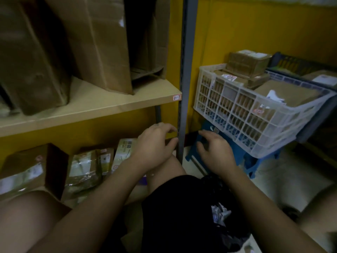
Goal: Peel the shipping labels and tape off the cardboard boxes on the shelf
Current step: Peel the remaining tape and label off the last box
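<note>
Left hand (155,143) and right hand (216,151) hover empty with fingers loosely spread, seemingly between boxes; the next move calls for reaching the taped boxes (83,168) under the shelf board (109,105) at left and pinching a label edge

Both hands reach forward, holding nothing

The left hand (155,145) and the right hand (216,149) are side by side — fingers loosely curled, palms down, forearms stretched out.
</note>
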`<state>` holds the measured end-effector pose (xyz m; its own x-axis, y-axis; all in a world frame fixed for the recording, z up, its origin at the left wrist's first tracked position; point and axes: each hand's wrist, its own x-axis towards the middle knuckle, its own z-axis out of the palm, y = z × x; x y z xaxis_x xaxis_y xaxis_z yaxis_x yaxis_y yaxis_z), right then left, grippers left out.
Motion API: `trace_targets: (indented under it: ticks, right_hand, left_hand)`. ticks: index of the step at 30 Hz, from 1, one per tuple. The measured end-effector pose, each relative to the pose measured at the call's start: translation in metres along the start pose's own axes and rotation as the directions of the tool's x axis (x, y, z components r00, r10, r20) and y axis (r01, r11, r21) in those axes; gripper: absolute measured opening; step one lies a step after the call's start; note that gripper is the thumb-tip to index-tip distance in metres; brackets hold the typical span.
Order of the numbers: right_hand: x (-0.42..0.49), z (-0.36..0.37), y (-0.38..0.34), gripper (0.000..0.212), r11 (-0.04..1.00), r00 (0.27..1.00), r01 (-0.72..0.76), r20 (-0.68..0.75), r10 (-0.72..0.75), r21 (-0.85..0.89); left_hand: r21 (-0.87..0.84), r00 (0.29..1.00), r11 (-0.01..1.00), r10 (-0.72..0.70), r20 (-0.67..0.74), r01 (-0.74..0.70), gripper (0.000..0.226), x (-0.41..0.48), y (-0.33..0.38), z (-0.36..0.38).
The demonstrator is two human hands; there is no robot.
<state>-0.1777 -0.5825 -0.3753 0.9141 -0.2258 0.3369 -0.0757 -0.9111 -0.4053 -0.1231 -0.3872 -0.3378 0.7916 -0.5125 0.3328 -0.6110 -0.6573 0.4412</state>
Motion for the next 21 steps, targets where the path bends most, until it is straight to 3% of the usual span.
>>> trace_targets:
  ticks: [7, 13, 18, 21]
  right_hand:
    - [0.037, -0.058, -0.103, 0.045, 0.945, 0.947, 0.276, -0.216, -0.237, 0.174]
    - [0.100, -0.064, -0.150, 0.058, 0.880, 0.934, 0.326, -0.263, -0.243, 0.344]
    - [0.147, -0.046, -0.170, 0.090, 0.803, 0.964, 0.256, -0.201, -0.173, 0.539]
    - [0.171, -0.036, -0.173, 0.102, 0.743, 0.971, 0.226, -0.210, -0.117, 0.631]
  left_hand:
    - [0.020, 0.953, 0.998, 0.059, -0.297, -0.055, 0.026, 0.013, 0.000, -0.072]
    - [0.105, 0.833, 0.994, 0.079, -0.548, -0.025, 0.030, 0.048, -0.006, -0.135]
    - [0.031, 0.735, 0.988, -0.090, -0.672, 0.149, 0.083, 0.085, -0.019, -0.159]
    - [-0.075, 0.736, 0.977, -0.201, -0.647, 0.201, 0.118, 0.106, -0.031, -0.165]
